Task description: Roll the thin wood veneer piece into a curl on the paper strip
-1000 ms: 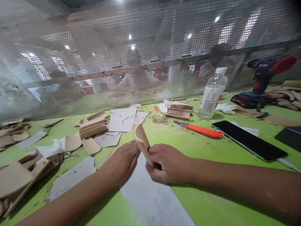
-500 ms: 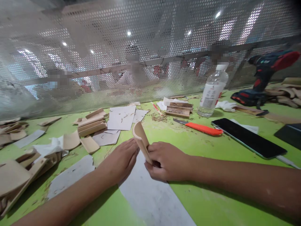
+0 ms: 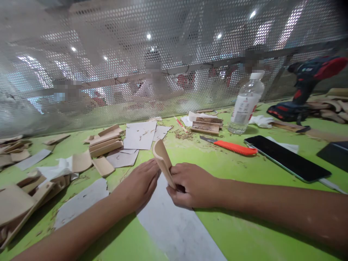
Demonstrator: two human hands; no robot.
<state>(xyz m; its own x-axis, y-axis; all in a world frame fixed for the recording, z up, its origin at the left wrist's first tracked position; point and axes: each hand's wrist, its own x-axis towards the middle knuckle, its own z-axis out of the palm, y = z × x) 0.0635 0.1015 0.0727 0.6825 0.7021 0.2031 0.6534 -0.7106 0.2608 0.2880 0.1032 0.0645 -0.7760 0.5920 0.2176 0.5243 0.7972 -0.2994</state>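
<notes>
A curved, pale piece of bamboo (image 3: 163, 159) stands on edge, tilted, in the middle of the head view. My right hand (image 3: 191, 185) is closed around its right side, fingers bent behind it. To its left, my left hand (image 3: 140, 181) lies low and flat, its fingertips beside the bamboo; some fingers are hidden under the hand. Under both hands runs a long whitish strip of paper (image 3: 179, 228), which my left hand presses at its left edge. Whether the left fingertips touch the bamboo is hard to see.
Bamboo pieces (image 3: 106, 146) and paper sheets (image 3: 140, 135) lie to the left on the green table (image 3: 233, 232). An orange cutter knife (image 3: 235, 148), phone (image 3: 288, 158), water bottle (image 3: 246, 105) and cordless drill (image 3: 304, 87) sit to the right. A perforated metal screen (image 3: 122, 47) stands behind; people are beyond.
</notes>
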